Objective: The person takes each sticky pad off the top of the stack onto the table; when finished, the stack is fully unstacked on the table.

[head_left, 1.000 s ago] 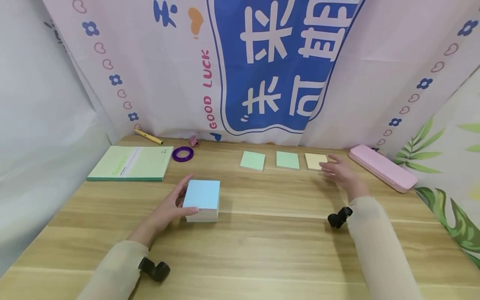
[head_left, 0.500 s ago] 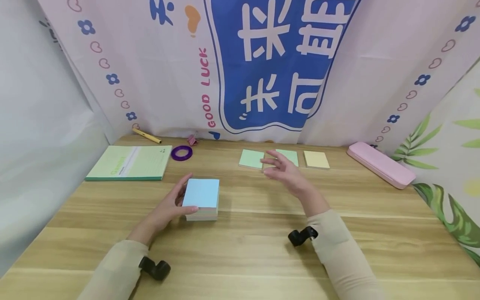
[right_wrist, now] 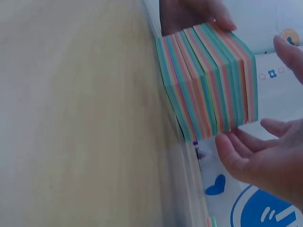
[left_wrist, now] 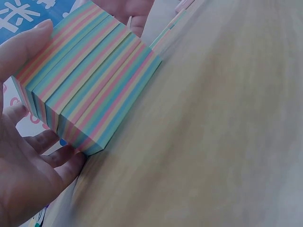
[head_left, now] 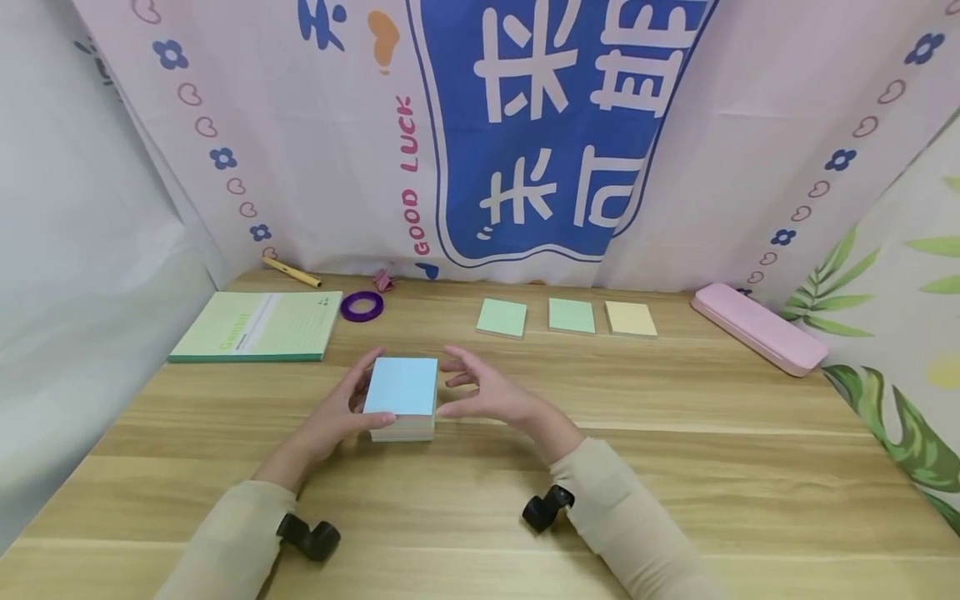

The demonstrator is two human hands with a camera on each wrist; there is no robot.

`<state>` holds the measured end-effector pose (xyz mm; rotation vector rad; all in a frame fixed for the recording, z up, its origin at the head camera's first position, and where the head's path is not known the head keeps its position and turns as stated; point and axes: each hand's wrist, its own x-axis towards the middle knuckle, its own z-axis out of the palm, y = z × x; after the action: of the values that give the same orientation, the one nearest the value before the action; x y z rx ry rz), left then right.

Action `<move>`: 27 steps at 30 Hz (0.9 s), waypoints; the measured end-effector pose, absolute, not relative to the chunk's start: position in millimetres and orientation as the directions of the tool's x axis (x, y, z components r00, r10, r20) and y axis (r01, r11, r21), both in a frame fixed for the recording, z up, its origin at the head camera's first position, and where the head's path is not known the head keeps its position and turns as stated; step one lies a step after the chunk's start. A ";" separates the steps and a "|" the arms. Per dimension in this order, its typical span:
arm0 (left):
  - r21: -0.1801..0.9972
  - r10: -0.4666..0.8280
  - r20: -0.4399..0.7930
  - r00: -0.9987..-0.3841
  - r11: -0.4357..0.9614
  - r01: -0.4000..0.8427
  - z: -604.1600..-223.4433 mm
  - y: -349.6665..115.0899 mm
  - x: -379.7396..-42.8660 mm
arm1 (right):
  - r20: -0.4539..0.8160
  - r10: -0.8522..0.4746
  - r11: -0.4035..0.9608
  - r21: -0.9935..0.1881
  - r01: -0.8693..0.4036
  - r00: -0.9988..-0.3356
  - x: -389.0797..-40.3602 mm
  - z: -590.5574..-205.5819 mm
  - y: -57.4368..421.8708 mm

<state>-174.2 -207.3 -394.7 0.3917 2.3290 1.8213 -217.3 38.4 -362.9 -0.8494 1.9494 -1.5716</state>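
Note:
A square stack of sticky note pads [head_left: 402,387], light blue on top, stands on the wooden table left of centre. Both wrist views show its sides striped in pink, yellow, green and blue. My left hand [head_left: 337,417] holds the stack from the left, thumb along the near side and fingers round the far left. At the right of the stack is my right hand [head_left: 491,393], its thumb and fingers spread and relaxed. In the right wrist view the right fingertips [right_wrist: 226,142] lie close beside the stack's edge.
Two green sticky note pads [head_left: 502,317] [head_left: 572,315] and a yellow pad [head_left: 631,318] lie in a row at the back. A pink case [head_left: 757,327] is at the right. A green notebook [head_left: 255,325], purple tape roll [head_left: 362,306], pink clip [head_left: 383,280] and yellow pen [head_left: 291,272] lie back left.
My right hand has moved left and nearer, from beside the yellow pad, past the green pads, to the right side of the stack. The left hand and stack have stayed in place.

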 end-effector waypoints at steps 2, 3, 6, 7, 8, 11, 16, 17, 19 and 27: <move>0.969 0.297 0.029 -0.954 0.227 0.100 -394.7 -206.7 -174.1 | 0.015 -0.718 0.160 -0.970 -0.186 -0.696 -213.7 -365.3 33.2; 0.969 0.296 0.025 -0.955 0.227 0.096 -394.7 -206.4 -174.1 | 0.018 -0.707 0.171 -0.966 -0.195 -0.707 -212.1 -366.4 30.7; 0.967 0.291 0.024 -0.956 0.235 0.095 -395.2 -206.2 -174.0 | 0.021 -0.675 0.215 -0.951 -0.224 -0.737 -208.2 -368.5 24.0; 0.967 0.292 0.025 -0.956 0.236 0.097 -395.3 -206.3 -174.0 | 0.023 -0.666 0.228 -0.945 -0.233 -0.745 -207.0 -368.9 22.1; 0.966 0.292 0.026 -0.956 0.237 0.099 -395.5 -206.5 -174.1 | 0.026 -0.657 0.240 -0.940 -0.241 -0.753 -205.9 -369.3 20.5; 0.965 0.296 0.031 -0.955 0.239 0.105 -396.2 -207.0 -174.5 | 0.035 -0.637 0.265 -0.928 -0.262 -0.770 -204.3 -370.6 17.5; 0.966 0.301 0.036 -0.953 0.234 0.110 -397.1 -207.2 -175.5 | 0.062 -0.629 0.243 -0.931 -0.272 -0.775 -206.2 -373.6 18.5; 0.966 0.301 0.035 -0.953 0.234 0.110 -397.0 -207.3 -175.4 | 0.064 -0.628 0.241 -0.932 -0.272 -0.775 -206.7 -374.1 19.2; 0.967 0.302 0.034 -0.953 0.232 0.108 -396.5 -207.5 -174.8 | 0.066 -0.629 0.243 -0.930 -0.276 -0.774 -207.5 -374.6 20.2; 0.960 0.292 0.009 -0.956 0.265 0.090 -394.8 -206.8 -173.7 | 0.045 -0.633 0.275 -0.920 -0.279 -0.773 -208.0 -372.8 19.9</move>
<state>-173.7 -206.8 -394.8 0.3594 2.3584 1.7714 -208.0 19.9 -372.8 -0.8311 2.2201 -1.4971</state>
